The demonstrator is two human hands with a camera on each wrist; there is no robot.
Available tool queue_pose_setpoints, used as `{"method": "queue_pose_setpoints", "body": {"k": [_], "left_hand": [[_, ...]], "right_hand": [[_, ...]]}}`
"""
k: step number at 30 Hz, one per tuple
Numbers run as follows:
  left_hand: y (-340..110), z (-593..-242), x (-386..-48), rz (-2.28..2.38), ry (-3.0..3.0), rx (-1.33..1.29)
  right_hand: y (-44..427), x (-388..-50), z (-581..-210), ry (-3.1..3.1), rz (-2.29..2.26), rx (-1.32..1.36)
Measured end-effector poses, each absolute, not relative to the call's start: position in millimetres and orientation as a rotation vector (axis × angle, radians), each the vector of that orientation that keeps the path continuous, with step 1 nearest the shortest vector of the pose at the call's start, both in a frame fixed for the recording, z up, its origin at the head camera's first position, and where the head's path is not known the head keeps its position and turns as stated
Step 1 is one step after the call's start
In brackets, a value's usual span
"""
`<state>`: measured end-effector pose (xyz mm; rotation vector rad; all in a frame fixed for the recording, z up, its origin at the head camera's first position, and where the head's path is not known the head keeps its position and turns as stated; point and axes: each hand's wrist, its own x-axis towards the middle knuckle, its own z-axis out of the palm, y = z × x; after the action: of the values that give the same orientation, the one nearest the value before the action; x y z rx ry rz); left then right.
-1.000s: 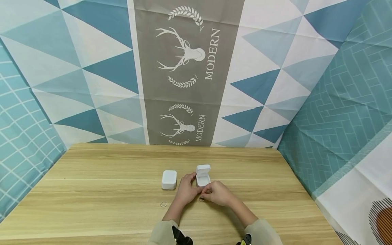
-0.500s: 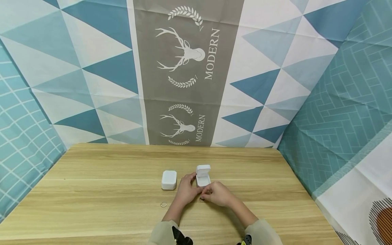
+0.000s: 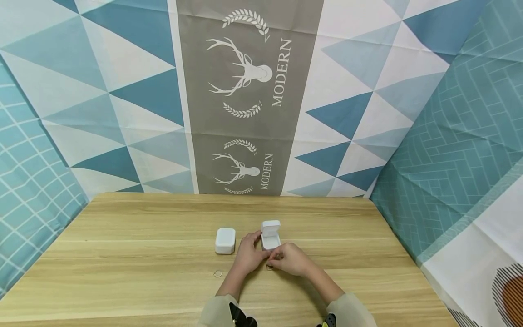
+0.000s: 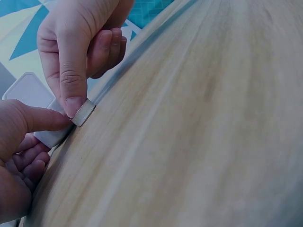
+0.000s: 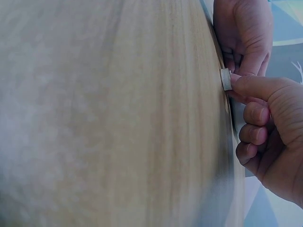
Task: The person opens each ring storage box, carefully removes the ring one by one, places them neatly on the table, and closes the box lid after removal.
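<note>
A small white ring box (image 3: 271,225) stands on the wooden table with its lid raised. My left hand (image 3: 249,256) holds it, the fingers along its left side and the thumb across its front. Just in front of the box, my right hand (image 3: 291,260) pinches a ring (image 3: 269,267) between thumb and index finger, low at the tabletop. In the left wrist view the ring (image 4: 84,112) shows as a pale metal band with its edge at the table; the left thumb tip is close to it. The right wrist view also shows the ring (image 5: 226,79) at the right fingertips.
A second white box (image 3: 225,240), its lid down, stands left of my left hand. Another thin ring (image 3: 218,273) lies on the table (image 3: 143,263) nearer to me. Patterned cloth (image 3: 245,127) hangs behind the table's far edge.
</note>
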<state>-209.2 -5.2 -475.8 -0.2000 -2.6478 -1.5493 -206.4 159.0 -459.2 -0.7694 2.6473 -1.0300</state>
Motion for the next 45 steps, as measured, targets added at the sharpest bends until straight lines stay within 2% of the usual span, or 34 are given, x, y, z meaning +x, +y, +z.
{"method": "queue_pose_setpoints", "body": {"k": [45], "left_hand": [[-6.5, -476.1, -208.7, -1.564, -2.627, -0.219]], "right_hand": [[165.8, -205.5, -450.2, 2.648, -1.083, -0.741]]}}
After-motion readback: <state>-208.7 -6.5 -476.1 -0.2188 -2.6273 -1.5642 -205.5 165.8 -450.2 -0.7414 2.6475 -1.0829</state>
